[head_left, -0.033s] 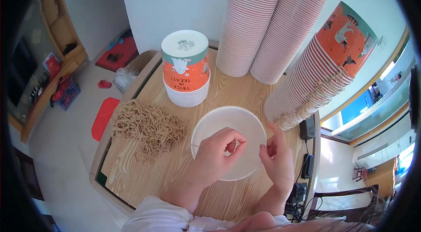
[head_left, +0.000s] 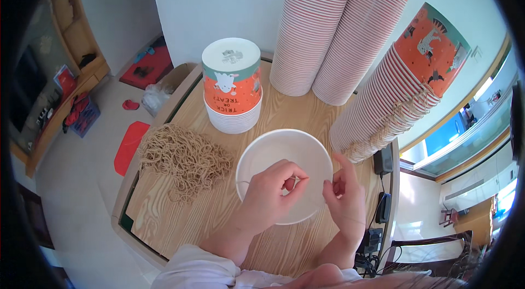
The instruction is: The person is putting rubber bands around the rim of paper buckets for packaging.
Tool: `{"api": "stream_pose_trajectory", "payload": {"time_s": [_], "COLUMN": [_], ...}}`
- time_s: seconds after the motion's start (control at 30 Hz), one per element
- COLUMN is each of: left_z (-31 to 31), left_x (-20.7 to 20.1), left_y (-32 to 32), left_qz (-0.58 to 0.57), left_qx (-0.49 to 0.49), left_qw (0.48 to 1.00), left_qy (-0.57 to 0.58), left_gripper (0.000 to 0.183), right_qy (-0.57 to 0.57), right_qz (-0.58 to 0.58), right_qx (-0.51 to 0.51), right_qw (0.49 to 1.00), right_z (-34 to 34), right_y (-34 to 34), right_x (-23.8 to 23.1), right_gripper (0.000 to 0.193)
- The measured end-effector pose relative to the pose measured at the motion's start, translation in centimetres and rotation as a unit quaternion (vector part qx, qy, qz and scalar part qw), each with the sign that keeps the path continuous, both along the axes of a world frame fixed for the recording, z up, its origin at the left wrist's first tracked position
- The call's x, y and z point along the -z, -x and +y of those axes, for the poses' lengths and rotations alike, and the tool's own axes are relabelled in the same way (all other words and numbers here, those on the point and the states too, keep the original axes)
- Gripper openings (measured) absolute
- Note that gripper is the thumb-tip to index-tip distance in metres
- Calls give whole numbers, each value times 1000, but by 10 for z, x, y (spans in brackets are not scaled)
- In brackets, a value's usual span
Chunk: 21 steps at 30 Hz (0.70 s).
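A white-lined paper bucket (head_left: 284, 149) stands mouth up on the table in front of me. Over its opening, my left hand (head_left: 276, 188) has thumb and forefinger pinched together; what lies between the tips is too small to make out. Beside that hand, a short thin strand (head_left: 244, 182) shows at the bucket's left side. My right hand (head_left: 345, 196) is at the bucket's right rim, fingers curled in with the thumb, the forefinger raised; anything in it is hidden. Left of the bucket lies a tangled heap of tan twine (head_left: 186, 160).
A short stack of upside-down orange and green buckets (head_left: 232, 89) stands behind. Tall bucket stacks (head_left: 311, 32) rise by the wall. A leaning stack (head_left: 383, 92) at right carries twine loops (head_left: 391, 125). Black adapters (head_left: 373, 240) and cables line the right table edge.
The bucket under my hands has shifted very slightly to the left and away from me. Both hands stay almost where they were.
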<state>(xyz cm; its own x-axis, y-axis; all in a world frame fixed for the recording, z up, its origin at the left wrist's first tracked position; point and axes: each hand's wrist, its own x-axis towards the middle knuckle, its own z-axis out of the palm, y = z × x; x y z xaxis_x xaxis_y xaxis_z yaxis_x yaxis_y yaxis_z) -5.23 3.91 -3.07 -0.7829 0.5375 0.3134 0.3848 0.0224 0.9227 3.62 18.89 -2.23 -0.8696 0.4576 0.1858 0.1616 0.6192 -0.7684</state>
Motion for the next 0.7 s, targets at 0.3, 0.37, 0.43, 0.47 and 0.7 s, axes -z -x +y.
{"api": "stream_pose_trajectory", "payload": {"time_s": [0.3, 0.37, 0.43, 0.47, 0.7], "left_z": [6, 7, 15, 13, 10], "left_x": [4, 7, 14, 13, 3], "left_y": [-4, -1, 1, -1, -9], "left_qz": [-236, -330, -281, -282, -87], "left_qx": [90, 147, 98, 93, 5], "left_qw": [939, 888, 931, 931, 987], "left_qy": [-235, -284, -212, -214, -132], "left_gripper": [4, 4, 3, 3, 5], "right_qy": [21, 16, 18, 20, 19], "right_qz": [86, 91, 100, 111, 124], "right_qx": [-51, -27, -35, -39, -51], "right_qw": [995, 995, 994, 993, 991], "right_z": [-20, -22, -21, -21, -20], "right_y": [-1, -4, -3, -2, -2], "right_x": [-6, -7, -5, -4, -1], "right_gripper": [45, 43, 43, 43, 41]}}
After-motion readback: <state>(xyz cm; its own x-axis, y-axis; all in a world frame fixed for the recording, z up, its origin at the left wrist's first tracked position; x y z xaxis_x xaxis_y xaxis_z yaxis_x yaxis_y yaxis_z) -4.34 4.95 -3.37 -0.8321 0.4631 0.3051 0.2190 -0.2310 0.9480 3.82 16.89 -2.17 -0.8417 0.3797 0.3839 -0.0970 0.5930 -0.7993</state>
